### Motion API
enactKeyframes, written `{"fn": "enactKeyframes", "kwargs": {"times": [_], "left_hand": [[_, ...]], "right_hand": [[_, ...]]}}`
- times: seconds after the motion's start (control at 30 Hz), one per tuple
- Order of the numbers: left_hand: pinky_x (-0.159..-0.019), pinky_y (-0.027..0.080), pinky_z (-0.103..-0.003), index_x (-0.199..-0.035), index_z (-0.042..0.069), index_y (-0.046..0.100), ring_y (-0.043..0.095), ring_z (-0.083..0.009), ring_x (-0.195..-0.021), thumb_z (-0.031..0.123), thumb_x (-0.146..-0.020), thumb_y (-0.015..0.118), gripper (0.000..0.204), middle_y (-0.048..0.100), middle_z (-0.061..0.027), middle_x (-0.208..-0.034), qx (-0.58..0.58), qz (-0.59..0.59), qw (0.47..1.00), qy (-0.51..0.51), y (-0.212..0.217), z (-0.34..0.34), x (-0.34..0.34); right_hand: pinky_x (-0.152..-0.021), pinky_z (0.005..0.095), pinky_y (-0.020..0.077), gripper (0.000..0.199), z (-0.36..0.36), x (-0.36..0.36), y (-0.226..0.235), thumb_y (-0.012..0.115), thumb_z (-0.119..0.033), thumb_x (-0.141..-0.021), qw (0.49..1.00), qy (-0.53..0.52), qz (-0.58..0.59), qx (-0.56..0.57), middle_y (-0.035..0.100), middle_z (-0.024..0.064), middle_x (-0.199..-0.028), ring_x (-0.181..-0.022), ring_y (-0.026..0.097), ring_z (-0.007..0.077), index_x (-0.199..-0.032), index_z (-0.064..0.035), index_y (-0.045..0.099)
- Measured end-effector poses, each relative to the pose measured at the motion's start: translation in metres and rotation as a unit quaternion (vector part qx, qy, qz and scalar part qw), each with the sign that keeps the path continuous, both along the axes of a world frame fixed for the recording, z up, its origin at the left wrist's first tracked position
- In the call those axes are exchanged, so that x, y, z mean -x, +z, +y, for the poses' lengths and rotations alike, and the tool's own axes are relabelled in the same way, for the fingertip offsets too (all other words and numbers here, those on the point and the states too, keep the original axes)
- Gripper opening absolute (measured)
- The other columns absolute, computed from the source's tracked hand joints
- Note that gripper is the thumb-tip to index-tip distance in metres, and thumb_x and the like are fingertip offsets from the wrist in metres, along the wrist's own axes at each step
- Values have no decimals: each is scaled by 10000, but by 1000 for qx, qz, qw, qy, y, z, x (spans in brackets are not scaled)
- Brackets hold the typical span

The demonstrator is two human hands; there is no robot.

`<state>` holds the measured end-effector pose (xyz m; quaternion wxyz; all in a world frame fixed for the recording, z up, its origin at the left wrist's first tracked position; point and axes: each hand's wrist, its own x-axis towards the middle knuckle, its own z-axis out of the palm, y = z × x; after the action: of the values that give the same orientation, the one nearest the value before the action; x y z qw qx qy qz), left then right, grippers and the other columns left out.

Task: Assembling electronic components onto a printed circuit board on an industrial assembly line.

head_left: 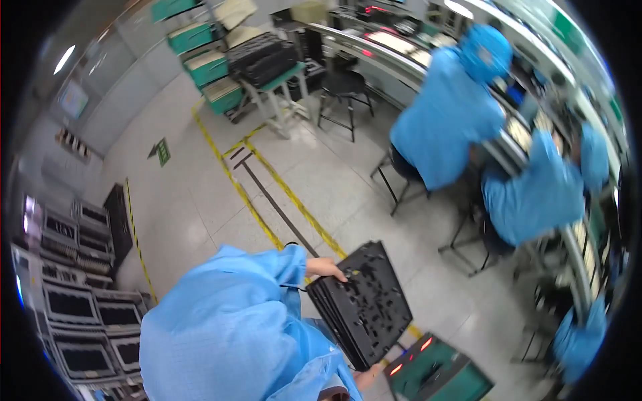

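The person's own blue smock (221, 327) fills the lower foreground, nearest the camera. At the far left stand racks of pale-framed dark panels (70, 304), with a black bin (118, 227) beside them. Past a black-and-yellow striped floor line, a green floor arrow (161, 152) lies on the pale tiles. Further back are tiered teal trays (207, 63), and next to them a green-topped table (292, 75) bearing black trays (264, 57). Yellow tape (214, 157) runs from there toward the foreground.

The left hand (326, 268) grips the upper left edge of a stack of thin black trays (378, 301), thumb over the top face, which is dotted with openings. The stack is tilted, held above the floor in front of the smock. The right hand (367, 379) is at the stack's lower corner; its fingers are mostly hidden, so I cannot tell how far they close.

Just right of it is a green-topped box (461, 381) with red lit displays. Beyond, a black stool (344, 83) stands near a long workbench (399, 45), where co-workers in blue (441, 120) sit along its near side.
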<state>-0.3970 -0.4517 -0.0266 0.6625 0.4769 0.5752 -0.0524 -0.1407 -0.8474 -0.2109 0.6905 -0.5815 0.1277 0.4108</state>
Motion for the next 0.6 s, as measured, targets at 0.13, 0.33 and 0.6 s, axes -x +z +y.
{"fn": "enactKeyframes", "kwargs": {"times": [0.13,0.33,0.6], "left_hand": [[-784,525,-350,-1039,-11,733,693,-221,-841,286,-782,773,395,729,-114,-961,35,-65,965,250,25,55,130],[-841,502,-340,-1097,-35,637,664,-209,-914,273,-779,768,462,699,-117,-1002,-106,-97,887,440,172,189,314],[-828,516,-339,-1152,-54,558,645,-216,-925,308,-791,785,559,657,-140,-1034,-301,-141,767,549,216,433,462]], "right_hand": [[-910,372,508,399,230,42,102,508,-303,-1010,980,201,-4,-15,667,155,-1121,-997,646,256,-1195,35,609],[-930,360,480,330,557,175,192,532,-268,-1014,908,401,-62,-102,665,109,-1063,-968,621,205,-1073,40,634],[-854,241,429,361,967,340,324,488,-277,-1050,774,515,-219,-297,649,7,-1018,-947,543,76,-1142,27,659]]}}
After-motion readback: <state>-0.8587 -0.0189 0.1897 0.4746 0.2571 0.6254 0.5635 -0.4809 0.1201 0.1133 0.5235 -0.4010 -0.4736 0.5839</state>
